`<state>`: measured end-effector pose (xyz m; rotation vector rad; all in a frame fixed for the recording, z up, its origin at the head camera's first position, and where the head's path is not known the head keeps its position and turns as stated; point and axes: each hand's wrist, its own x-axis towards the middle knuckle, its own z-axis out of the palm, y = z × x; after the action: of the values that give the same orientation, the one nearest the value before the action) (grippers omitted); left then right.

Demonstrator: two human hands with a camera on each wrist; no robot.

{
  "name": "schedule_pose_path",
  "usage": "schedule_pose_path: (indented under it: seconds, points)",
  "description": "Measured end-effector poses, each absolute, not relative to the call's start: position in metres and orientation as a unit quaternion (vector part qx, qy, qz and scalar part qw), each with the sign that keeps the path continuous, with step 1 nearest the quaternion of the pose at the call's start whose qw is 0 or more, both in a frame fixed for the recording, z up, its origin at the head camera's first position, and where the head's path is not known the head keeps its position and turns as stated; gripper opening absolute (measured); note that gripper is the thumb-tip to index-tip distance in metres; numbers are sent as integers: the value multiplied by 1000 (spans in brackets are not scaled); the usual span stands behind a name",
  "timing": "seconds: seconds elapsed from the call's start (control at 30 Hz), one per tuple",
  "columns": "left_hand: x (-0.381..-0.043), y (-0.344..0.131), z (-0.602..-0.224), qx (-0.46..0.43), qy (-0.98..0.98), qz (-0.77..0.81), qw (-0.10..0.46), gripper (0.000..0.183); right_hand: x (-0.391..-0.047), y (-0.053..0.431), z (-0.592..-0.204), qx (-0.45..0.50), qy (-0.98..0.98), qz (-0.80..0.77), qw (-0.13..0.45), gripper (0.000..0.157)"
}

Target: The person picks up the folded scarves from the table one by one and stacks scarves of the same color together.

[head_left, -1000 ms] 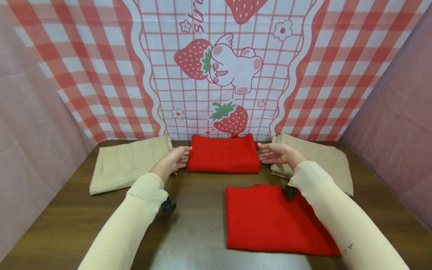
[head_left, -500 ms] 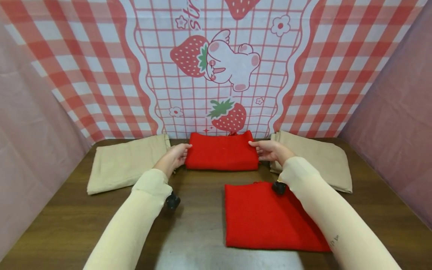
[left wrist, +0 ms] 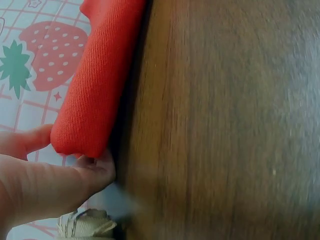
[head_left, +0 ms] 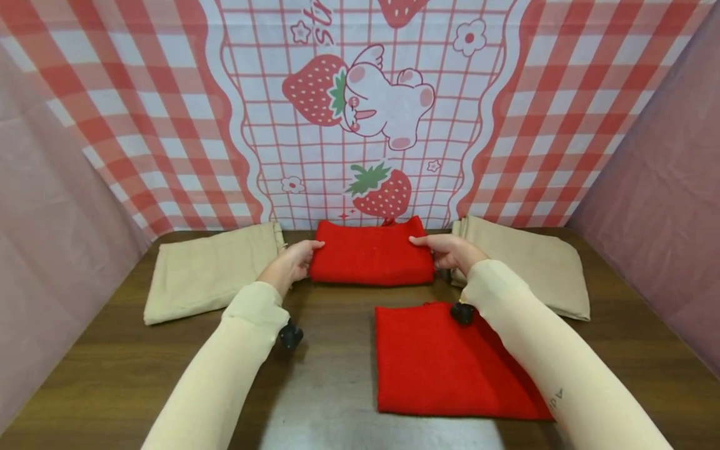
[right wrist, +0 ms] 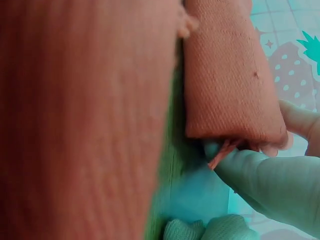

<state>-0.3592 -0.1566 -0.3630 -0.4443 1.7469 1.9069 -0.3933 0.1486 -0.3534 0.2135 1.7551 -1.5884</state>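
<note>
Operator: What has just changed at the hands?

Observer: One second ago your right hand point(head_left: 454, 253) was only just beside the back red cloth point(head_left: 371, 253), with its fingers rather straight. Now its thumb lies upon the top of this cloth and the other fingers are bent in at the end, so you are gripping it. Your left hand point(head_left: 292, 262) pinches the opposite end in a similar way, as the left wrist view shows well.

Operator: And where is this cloth?

Observer: It is folded, at the far side of the table point(head_left: 326, 350), in the middle, near the printed curtain point(head_left: 365, 125). The left beige cloth point(head_left: 208, 269) is on one side, the right beige cloth point(head_left: 534, 262) on the other. The front red cloth point(head_left: 439, 369) lies nearer to you, partly hidden by your right sleeve point(head_left: 554, 359).

Operator: What does it mean for the work?

Observer: In my judgement, you have passed from reaching to holding, with both ends secured. Whether the cloth is already lifted, I cannot tell with certainty.
</note>
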Motion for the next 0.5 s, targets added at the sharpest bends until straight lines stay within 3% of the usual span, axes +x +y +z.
schedule_pose_path:
  seconds: [0.5]
  points:
    - [-367,-153,-371,-194,642,696,256,14,-393,152,-351,93,692,-602,387,25]
